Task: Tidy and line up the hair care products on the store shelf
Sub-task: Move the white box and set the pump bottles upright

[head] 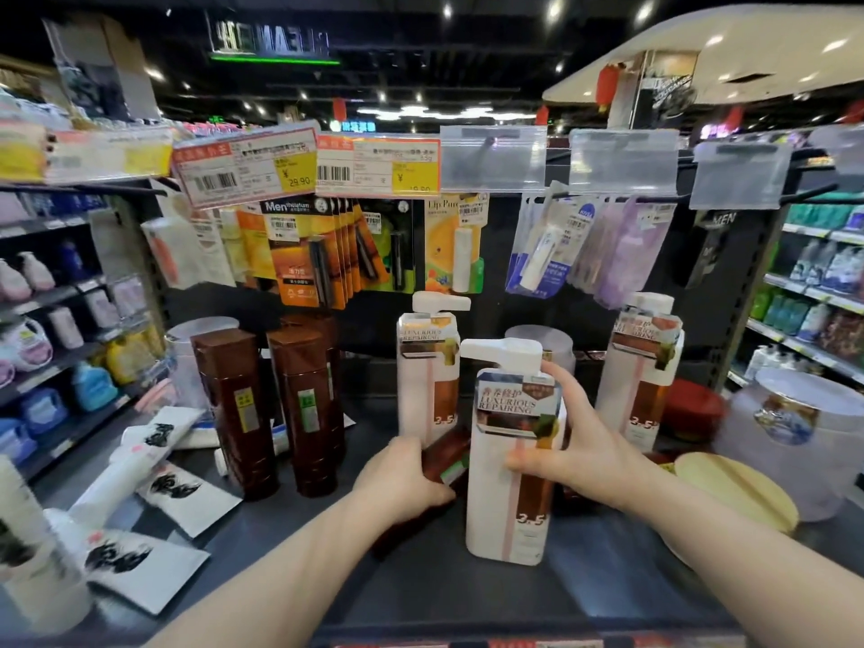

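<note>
1. Shelf (421, 586): a dark, flat deck carrying the hair care products, with lip-balm cards (304, 254) hanging on pegs above it.
2. Front pump bottle (500, 521): tall, white and upright near the shelf's front edge. It stands forward of two matching rear pump bottles (428, 381), which are well apart from each other nearer the back.
3. Right hand (575, 441): fingers and thumb wrap round the front pump bottle's upper body, just below the pump head.
4. Left hand (402, 479): closed round a brown bottle (446, 458) that lies tilted on its side, close against the front pump bottle's left flank.
5. Upright brown bottles (234, 404): a matching pair stands side by side to the left. White tubes (154, 460) lie scattered further left.
6. Handling, front pump bottle: judged to be rigid plastic, fairly heavy if full, and tall enough to tip. Its smooth label may slip under the fingers. The body is the place to hold it, not the spout, which could turn or depress.
7. Handling, brown bottle: judged rigid, glossy, slim and probably lighter. A mid-body grip should serve for standing it up beside the matching pair.
</note>
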Motion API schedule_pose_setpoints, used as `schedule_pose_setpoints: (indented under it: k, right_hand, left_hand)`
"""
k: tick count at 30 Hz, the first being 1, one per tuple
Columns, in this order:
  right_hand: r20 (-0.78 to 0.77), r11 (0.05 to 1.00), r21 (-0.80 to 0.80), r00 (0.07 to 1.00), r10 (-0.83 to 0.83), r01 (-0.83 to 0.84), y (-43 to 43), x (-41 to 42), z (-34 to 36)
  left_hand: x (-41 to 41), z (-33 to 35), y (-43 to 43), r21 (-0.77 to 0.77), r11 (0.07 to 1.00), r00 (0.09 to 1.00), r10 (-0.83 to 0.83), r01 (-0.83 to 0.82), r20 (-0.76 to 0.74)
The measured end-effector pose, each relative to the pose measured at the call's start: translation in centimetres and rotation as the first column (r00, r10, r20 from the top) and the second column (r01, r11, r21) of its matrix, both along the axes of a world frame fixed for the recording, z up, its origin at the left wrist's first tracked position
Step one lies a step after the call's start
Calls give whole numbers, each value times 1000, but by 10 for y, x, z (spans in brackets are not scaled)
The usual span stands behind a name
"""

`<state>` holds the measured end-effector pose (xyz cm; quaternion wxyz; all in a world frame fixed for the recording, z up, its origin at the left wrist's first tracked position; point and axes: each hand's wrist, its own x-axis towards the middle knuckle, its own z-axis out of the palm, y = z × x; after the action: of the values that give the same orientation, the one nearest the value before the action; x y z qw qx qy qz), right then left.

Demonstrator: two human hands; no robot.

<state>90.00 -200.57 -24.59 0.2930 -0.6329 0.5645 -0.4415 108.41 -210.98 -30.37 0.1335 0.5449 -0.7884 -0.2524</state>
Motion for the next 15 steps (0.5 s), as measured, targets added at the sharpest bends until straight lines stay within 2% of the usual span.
schedule_pose_setpoints:
  k: [2,4,8,15]
  right_hand:
    - [-11,1000,-4,1000,-8,8,-1,-1,-1]
    - [-18,1000,-8,1000,-22,21,-1,-2,-2]
    - [-24,998,-26,998,-51,50,-5,3,-2]
    - [48,1000,-5,998,-28,28,-23,21,-5]
  left_hand:
    - [14,6,8,-53,998,993,27,-33,-114]
    - [31,10,22,-70,997,956,22,-44,-292]
    - [63,7,51,-82,990,799,42,-113,-600]
    - [100,-4,62,-71,932,615,177,-356,-769]
